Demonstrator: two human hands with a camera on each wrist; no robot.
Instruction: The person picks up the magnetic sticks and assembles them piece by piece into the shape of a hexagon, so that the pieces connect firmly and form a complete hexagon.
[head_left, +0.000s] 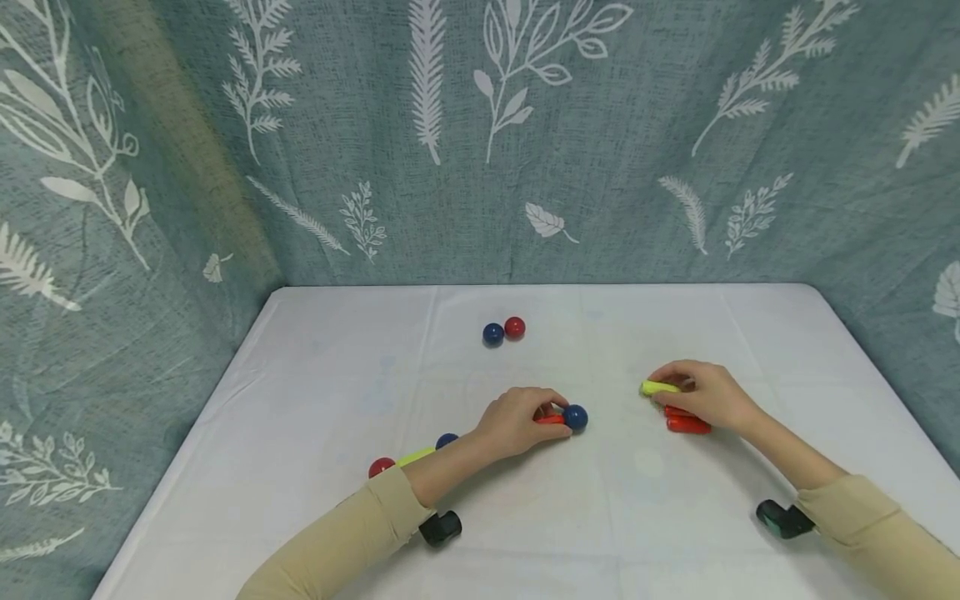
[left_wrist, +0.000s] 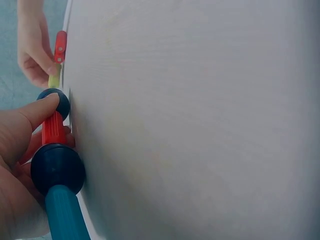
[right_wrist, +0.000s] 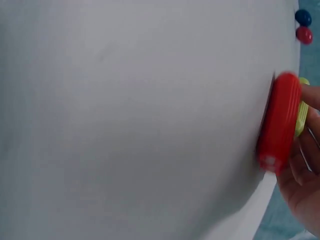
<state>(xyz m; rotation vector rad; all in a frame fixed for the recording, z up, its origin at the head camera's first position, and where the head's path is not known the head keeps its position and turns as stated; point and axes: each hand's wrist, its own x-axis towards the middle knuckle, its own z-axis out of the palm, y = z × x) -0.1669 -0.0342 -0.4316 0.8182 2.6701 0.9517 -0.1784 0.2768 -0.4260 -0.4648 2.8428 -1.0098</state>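
Observation:
My left hand (head_left: 517, 421) grips a red rod (left_wrist: 52, 129) from a ball-and-rod toy. A blue ball (head_left: 576, 417) is at the far end, with my thumb against it in the left wrist view. At the near end, another blue ball (left_wrist: 57, 169) joins a teal rod (left_wrist: 66, 214). To the right, my right hand (head_left: 708, 396) pinches a yellow rod (head_left: 660, 387) between thumb and fingers. Two red rods (head_left: 688, 425) lie side by side just under that hand; one shows large in the right wrist view, next to the yellow rod.
Behind the left forearm show a red ball (head_left: 381, 467), another yellow rod (head_left: 416, 457) and a blue ball (head_left: 446, 440), partly hidden. Farther back, a loose blue ball (head_left: 492, 335) and red ball (head_left: 514, 327) sit together on the white-covered table (head_left: 337, 358). A leaf-patterned curtain (head_left: 465, 200) surrounds it.

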